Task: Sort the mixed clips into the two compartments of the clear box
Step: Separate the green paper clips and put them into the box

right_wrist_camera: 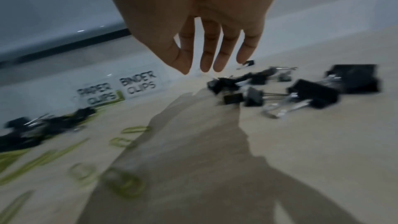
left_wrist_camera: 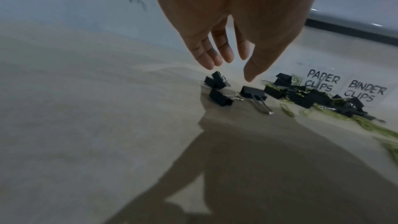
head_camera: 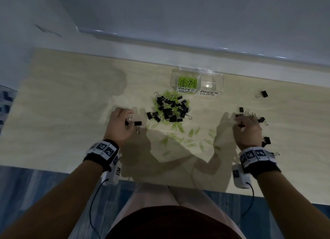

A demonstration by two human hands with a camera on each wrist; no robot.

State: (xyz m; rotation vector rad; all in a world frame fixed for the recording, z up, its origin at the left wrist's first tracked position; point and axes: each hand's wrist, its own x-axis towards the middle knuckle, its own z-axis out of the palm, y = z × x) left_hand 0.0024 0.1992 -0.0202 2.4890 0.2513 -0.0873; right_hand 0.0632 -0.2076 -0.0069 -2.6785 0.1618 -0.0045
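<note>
Clips: we have a mixed heap (head_camera: pixel 169 110) of black binder clips and green paper clips on the table (head_camera: pixel 71 96), just in front of the clear box (head_camera: pixel 197 81).
Box: our paper-clip compartment (head_camera: pixel 187 81) holds green clips; the binder-clip compartment (head_camera: pixel 211 83) looks bare.
Left hand (head_camera: pixel 119 126): our fingers are spread loose above a few binder clips (left_wrist_camera: pixel 219 89), holding nothing.
Right hand (head_camera: pixel 247 129): we hang open over another scatter of binder clips (right_wrist_camera: pixel 280 89), gripping none.
Risk: grabbing several at once, we could drop some or snag their wire handles together.
Risk: loose paper clips (head_camera: pixel 191 137) near us may get swept off the table edge by our wrists.
</note>
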